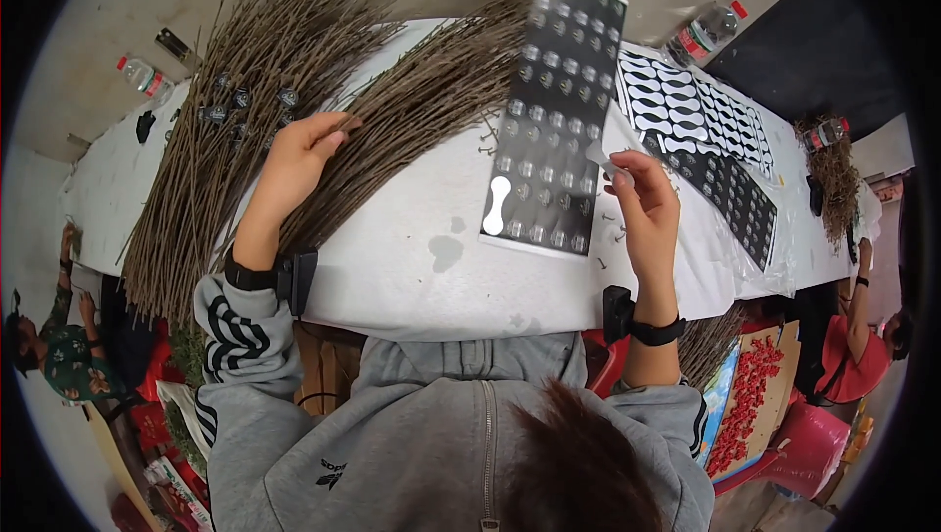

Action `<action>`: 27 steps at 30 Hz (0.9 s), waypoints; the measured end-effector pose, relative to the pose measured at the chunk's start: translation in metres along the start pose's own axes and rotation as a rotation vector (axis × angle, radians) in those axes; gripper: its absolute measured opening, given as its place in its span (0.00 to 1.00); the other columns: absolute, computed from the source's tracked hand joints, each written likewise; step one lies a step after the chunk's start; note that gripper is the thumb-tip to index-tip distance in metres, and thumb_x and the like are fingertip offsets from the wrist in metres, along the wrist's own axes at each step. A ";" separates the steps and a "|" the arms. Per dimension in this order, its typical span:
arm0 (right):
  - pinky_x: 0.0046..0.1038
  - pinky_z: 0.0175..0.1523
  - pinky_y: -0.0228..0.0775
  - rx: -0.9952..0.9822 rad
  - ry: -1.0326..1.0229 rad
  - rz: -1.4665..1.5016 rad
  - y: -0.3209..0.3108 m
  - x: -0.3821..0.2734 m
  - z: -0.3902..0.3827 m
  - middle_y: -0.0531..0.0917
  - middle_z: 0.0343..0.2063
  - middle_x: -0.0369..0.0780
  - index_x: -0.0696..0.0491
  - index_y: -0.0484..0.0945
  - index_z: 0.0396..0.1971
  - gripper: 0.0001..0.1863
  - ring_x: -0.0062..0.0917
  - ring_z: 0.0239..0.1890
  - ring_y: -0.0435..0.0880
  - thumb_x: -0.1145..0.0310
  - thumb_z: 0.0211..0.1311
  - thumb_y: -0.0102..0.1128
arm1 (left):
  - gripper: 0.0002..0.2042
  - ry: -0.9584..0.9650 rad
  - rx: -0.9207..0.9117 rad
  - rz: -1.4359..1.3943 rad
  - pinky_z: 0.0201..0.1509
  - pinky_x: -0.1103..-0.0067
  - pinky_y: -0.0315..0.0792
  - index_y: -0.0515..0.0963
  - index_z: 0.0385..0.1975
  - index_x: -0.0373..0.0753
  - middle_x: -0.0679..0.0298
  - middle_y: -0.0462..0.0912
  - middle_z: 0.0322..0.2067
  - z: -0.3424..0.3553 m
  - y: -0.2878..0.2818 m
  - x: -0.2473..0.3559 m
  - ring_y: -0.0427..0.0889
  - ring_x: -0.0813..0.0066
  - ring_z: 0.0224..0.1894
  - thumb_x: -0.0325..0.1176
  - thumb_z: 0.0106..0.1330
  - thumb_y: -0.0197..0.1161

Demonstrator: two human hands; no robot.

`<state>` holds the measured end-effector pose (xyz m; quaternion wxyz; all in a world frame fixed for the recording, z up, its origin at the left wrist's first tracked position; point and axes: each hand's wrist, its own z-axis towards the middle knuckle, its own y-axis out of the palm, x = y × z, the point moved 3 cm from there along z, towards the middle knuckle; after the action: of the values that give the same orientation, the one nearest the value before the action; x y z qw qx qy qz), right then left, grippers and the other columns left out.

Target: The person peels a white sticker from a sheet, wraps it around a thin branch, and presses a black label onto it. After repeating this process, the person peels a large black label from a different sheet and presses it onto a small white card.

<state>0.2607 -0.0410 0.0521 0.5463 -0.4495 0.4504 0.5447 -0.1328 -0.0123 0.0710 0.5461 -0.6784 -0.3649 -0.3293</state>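
My left hand point(297, 164) is closed in a pinch over the middle twig bundle point(421, 105); what its fingertips hold, if anything, is too small to make out. My right hand point(649, 201) pinches a small pale label point(599, 155) between thumb and fingers. The label is at the right edge of a dark sticker sheet point(549, 125), which is slightly blurred and slants across the table. Rows of round-ended stickers cover this sheet, with one bare white dumbbell-shaped spot at its lower left. Whether the sheet is itself gripped, I cannot tell.
A larger twig bundle point(211, 169) with dark labels lies left on the white table point(441, 282). More sticker sheets point(720, 184) lie right, near a plastic bottle point(708, 32). Red berries point(750, 400) sit below the table's right side. Two people work at the far sides.
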 end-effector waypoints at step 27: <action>0.40 0.54 0.71 -0.612 -0.044 -1.014 0.037 0.013 0.000 0.76 0.49 0.60 0.58 0.64 0.61 0.39 0.52 0.50 0.77 0.89 0.40 0.46 | 0.05 0.245 0.619 0.661 0.31 0.67 0.70 0.77 0.36 0.39 0.55 0.81 0.29 -0.042 -0.031 0.014 0.80 0.53 0.31 0.30 0.65 0.57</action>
<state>0.2236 -0.0384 0.0397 0.5933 -0.7342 -0.0097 0.3299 -0.1547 -0.0472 0.1060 0.8375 -0.5194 -0.1431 -0.0912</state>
